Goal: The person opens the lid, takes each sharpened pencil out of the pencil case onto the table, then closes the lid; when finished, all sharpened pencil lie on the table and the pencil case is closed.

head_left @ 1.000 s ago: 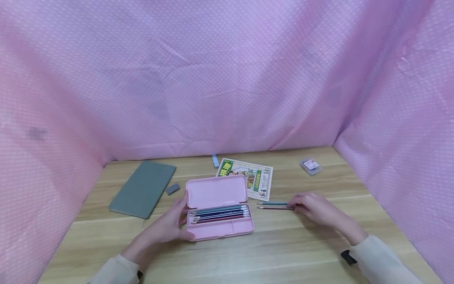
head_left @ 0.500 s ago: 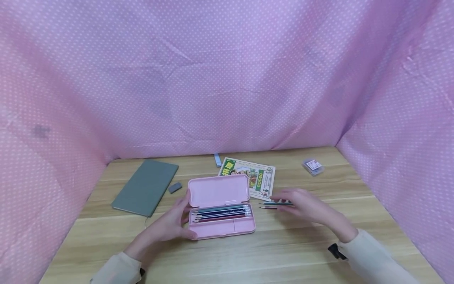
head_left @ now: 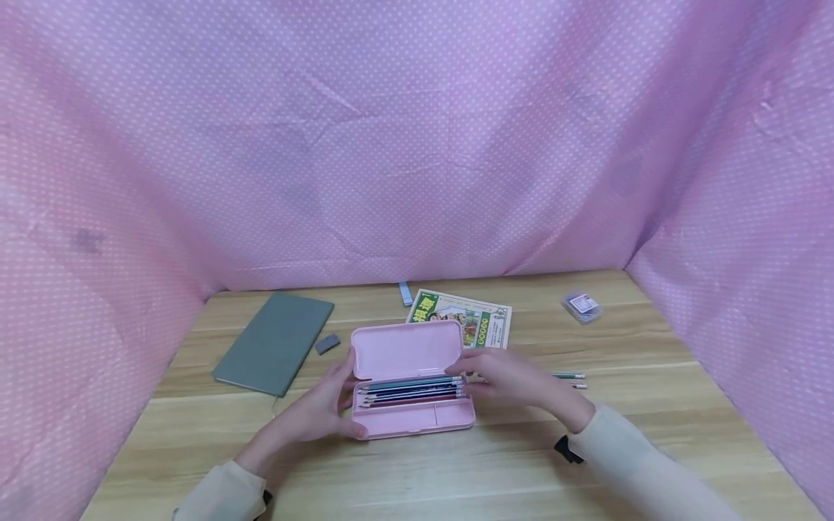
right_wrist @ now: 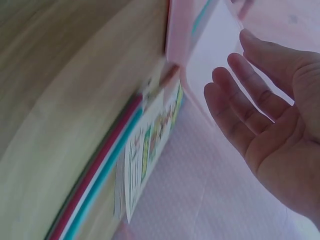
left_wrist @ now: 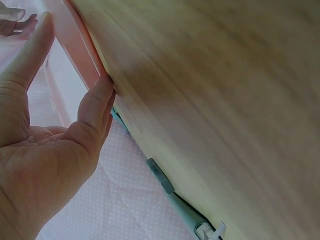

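A pink pencil case lies with its lid raised. Several pencils fill its rear compartment; the front compartments hold nothing. My left hand holds the case's left end, thumb at the front and fingers at the back. At the right end is my right hand, its fingertips by the lid's lower corner. In the right wrist view that hand has loosely extended fingers and holds nothing. Two loose pencils, one teal and one dark red, lie on the table, partly hidden by the right forearm in the head view.
A green-grey notebook and a grey eraser lie to the left. Behind the case are a printed booklet and a pale blue strip. A small clear box sits back right. Pink dotted cloth encloses the table.
My right hand has left the two loose pencils and moved left to the case's right end. The left hand stays on the case. The whole head view has shifted slightly.
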Demonstrator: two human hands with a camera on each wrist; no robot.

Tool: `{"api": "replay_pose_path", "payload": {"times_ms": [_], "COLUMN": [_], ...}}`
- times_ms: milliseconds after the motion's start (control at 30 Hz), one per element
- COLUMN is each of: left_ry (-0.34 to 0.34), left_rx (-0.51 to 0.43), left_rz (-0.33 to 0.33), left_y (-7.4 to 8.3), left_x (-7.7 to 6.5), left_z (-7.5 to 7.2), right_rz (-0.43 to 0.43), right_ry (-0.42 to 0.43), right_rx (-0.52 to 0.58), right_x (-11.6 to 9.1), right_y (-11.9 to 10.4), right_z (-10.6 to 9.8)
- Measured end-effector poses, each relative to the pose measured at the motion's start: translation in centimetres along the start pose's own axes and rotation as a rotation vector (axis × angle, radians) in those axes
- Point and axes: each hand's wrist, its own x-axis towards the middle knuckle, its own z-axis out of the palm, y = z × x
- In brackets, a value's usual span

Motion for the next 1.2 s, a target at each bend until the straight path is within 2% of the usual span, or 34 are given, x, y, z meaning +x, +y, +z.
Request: {"api": "replay_pose_path", "payload": {"times_ms": [100,200,367,600,967,1200], "left_ry": [-0.004,-0.010,-0.005,0.003,0.009,0.012], "left_rx": [-0.007,-0.032,-0.052,-0.019,0.001,-0.003], "left_rz": [0.012,0.025,0.004,-0.008,-0.035,-0.022], "left_y": [0.0,0.1,0.4,0.6,0.4,0.5], "left_x": [0.1,0.2,0.0,0.1,0.0,-0.2], "left_z": [0.2,0.5,0.5,0.2,0.0,0.0], "right_rz": [0.003,0.003,0.028,0.078,0.089,0.095], "right_ry": [-0.031,-0.051,-0.071,-0.076,-0.086,-0.102], "right_rx": [0.039,0.019,-0.017,0.010,0.044,0.067], "right_x": [0.8,1.3,1.9,2.4,2.9,3.2], "right_y": [-0.2,-0.5,-1.0,-1.5,-1.4,-1.4], "right_z": [0.9,1.6,2.3,2.3,2.7,2.8]}}
